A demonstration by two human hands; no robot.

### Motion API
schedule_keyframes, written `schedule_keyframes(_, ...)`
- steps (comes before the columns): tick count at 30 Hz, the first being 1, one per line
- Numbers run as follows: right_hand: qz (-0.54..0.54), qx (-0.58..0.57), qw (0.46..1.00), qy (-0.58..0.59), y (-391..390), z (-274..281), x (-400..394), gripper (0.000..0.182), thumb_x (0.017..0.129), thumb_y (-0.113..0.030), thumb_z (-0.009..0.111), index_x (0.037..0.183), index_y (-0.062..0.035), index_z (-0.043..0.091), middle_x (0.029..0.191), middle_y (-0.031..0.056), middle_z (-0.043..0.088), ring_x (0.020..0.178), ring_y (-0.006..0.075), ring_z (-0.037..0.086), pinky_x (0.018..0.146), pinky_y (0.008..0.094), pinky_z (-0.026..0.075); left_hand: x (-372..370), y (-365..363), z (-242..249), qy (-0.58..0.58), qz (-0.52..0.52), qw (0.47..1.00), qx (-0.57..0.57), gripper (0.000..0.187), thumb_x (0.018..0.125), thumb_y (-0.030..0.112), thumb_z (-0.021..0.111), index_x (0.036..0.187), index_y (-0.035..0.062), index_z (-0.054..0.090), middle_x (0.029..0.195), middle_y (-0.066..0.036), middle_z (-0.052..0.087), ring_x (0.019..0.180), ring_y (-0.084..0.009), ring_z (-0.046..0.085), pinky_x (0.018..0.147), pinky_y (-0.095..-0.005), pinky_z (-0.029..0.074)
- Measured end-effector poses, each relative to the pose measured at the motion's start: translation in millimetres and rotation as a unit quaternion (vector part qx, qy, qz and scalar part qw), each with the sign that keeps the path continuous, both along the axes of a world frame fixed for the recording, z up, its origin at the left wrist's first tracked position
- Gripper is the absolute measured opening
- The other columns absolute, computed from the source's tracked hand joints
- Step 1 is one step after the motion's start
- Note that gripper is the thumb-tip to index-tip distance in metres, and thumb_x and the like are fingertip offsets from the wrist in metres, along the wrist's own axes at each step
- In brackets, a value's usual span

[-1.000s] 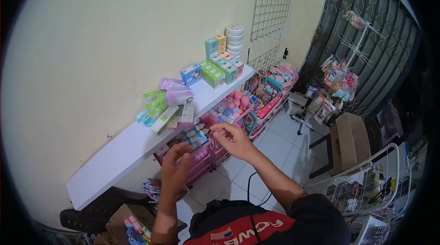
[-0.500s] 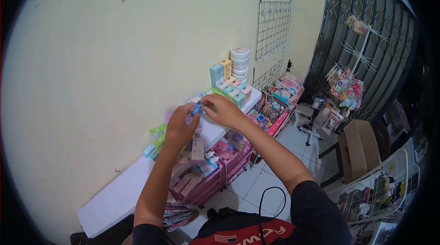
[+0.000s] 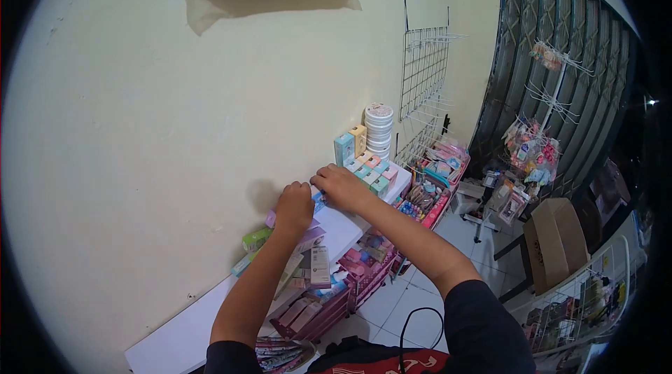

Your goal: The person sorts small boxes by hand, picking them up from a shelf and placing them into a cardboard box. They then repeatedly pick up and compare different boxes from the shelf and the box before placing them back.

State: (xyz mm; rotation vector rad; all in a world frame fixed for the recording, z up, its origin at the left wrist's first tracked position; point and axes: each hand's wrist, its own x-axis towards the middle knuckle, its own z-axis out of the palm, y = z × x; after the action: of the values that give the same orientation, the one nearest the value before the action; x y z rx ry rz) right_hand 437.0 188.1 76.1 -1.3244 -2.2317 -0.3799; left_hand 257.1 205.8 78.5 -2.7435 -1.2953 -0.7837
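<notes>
My left hand (image 3: 295,206) and my right hand (image 3: 341,188) are close together over the white shelf (image 3: 339,230) along the wall. Between them shows a small blue item (image 3: 319,201), partly covered by the fingers. The left fingers are curled beside it; what they hold is hidden. The right fingers are bent over its other side, their tips out of sight. Purple, green and white boxes (image 3: 320,267) lie around and below my left wrist. Right of my right hand stand small pastel boxes (image 3: 380,185) in rows.
White round tubs (image 3: 379,129) are stacked behind the boxes. Pink baskets (image 3: 378,283) of goods run below the shelf. A wire grid (image 3: 425,69) is on the wall. At the right are a cardboard box (image 3: 557,244), a wire rack (image 3: 570,304) and a folding gate (image 3: 560,80).
The view has tilted up, showing a plastic-wrapped bundle at the top. Both hands have come down toward the shelf with the blue item, and the left fingers are more curled.
</notes>
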Motion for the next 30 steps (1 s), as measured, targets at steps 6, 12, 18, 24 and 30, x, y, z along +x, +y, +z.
schedule_keyframes(6,0.029,-0.037,0.996,0.073,-22,23,6,0.036,0.073,-0.004,0.07,0.109,-0.0064,0.062,0.102,0.0121,0.063,0.101,0.0312,0.059,0.088,0.0418,0.048,-9,-18,22,-0.017,-0.04,0.998,0.055,0.027,0.075,0.012,0.073,0.099,0.0022,0.065,0.098,-0.017,0.062,0.095,-0.0354,0.062,0.084,-0.0446,0.052)
schedule_keyframes(12,0.075,-0.033,0.981,0.175,-71,71,7,0.036,0.076,-0.009,0.073,0.11,-0.005,0.06,0.102,0.0139,0.063,0.098,0.0347,0.06,0.088,0.0427,0.048,-27,-57,73,-0.173,-0.122,0.975,0.067,0.035,0.073,0.003,0.074,0.107,0.0007,0.067,0.1,-0.016,0.063,0.094,-0.0327,0.063,0.083,-0.0403,0.052)
schedule_keyframes(18,0.162,-0.046,0.956,0.241,-128,89,-7,0.042,0.078,-0.011,0.076,0.117,-0.0042,0.061,0.105,0.0131,0.064,0.098,0.0301,0.062,0.086,0.0391,0.049,-57,-119,106,-0.26,-0.146,0.951,-0.083,0.04,0.081,0.002,0.074,0.12,0.0009,0.064,0.11,-0.011,0.063,0.098,-0.0204,0.062,0.087,-0.0326,0.05)
schedule_keyframes(24,0.241,-0.139,0.92,0.275,-191,85,-37,0.037,0.084,-0.016,0.075,0.117,-0.0043,0.064,0.105,0.0102,0.065,0.095,0.0215,0.062,0.081,0.0323,0.051,-99,-197,77,-0.304,-0.085,0.935,-0.163,0.037,0.086,0.004,0.071,0.122,0.0008,0.063,0.12,-0.01,0.062,0.109,-0.0174,0.06,0.095,-0.031,0.048)
schedule_keyframes(30,0.302,-0.302,0.857,0.287,-230,54,-103,0.038,0.081,-0.017,0.078,0.115,-0.0041,0.067,0.105,0.0092,0.068,0.086,0.0172,0.065,0.073,0.0292,0.054,-163,-300,20,-0.428,-0.001,0.826,-0.366,0.046,0.089,0.001,0.068,0.134,0.0008,0.055,0.123,-0.011,0.063,0.109,-0.0158,0.06,0.092,-0.0293,0.049)
